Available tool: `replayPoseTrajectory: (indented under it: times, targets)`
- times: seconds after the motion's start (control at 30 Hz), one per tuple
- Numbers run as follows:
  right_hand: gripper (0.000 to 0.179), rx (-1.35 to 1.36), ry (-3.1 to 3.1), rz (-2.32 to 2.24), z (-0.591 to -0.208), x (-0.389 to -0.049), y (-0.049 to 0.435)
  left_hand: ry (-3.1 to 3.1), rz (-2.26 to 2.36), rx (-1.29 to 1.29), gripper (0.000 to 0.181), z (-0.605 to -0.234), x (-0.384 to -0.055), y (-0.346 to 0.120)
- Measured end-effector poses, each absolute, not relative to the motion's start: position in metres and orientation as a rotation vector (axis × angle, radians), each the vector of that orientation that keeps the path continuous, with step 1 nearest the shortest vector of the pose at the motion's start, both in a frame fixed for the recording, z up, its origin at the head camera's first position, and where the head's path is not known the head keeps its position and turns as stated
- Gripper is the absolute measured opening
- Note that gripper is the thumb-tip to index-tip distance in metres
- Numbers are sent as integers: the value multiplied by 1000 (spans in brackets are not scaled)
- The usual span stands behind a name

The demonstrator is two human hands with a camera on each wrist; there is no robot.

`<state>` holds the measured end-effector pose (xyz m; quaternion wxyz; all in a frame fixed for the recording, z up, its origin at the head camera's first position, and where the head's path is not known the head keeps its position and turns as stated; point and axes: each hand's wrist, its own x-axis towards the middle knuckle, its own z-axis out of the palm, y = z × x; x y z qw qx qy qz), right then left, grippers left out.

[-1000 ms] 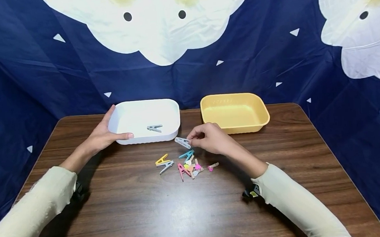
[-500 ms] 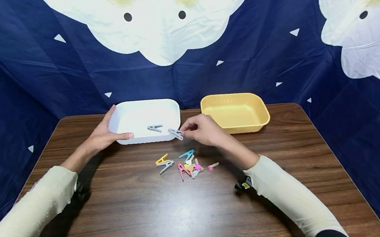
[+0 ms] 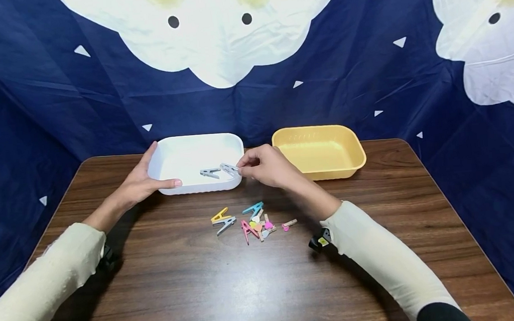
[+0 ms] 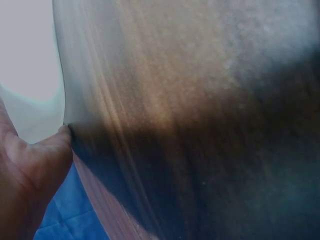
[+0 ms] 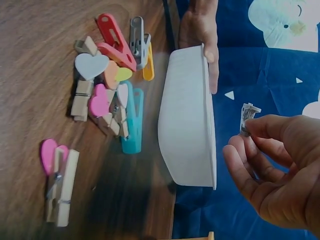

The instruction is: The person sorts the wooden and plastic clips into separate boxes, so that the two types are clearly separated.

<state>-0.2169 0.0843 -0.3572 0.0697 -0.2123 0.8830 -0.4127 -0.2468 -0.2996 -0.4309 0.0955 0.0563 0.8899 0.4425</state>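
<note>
grey clip (image 3: 229, 169), white tray (image 3: 198, 189), yellow tray (image 3: 330, 174), brown wood-grained table (image 3: 167, 288)

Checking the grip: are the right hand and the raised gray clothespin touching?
Touching. The right wrist view shows the right hand pinching the gray clothespin by one end.

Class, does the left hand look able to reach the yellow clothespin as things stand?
Probably yes: nothing appears to stand between the left hand and the yellow clothespin, though that hand must leave the white bin first.
</note>
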Motion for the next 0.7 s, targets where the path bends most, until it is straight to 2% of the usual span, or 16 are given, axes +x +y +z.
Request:
replayPoseTrajectory:
  times: [0.7]
  targets:
    - [12,-585,2710,-1227,-353,-237,58,2651,1295,160,149,-432,-248,-300]
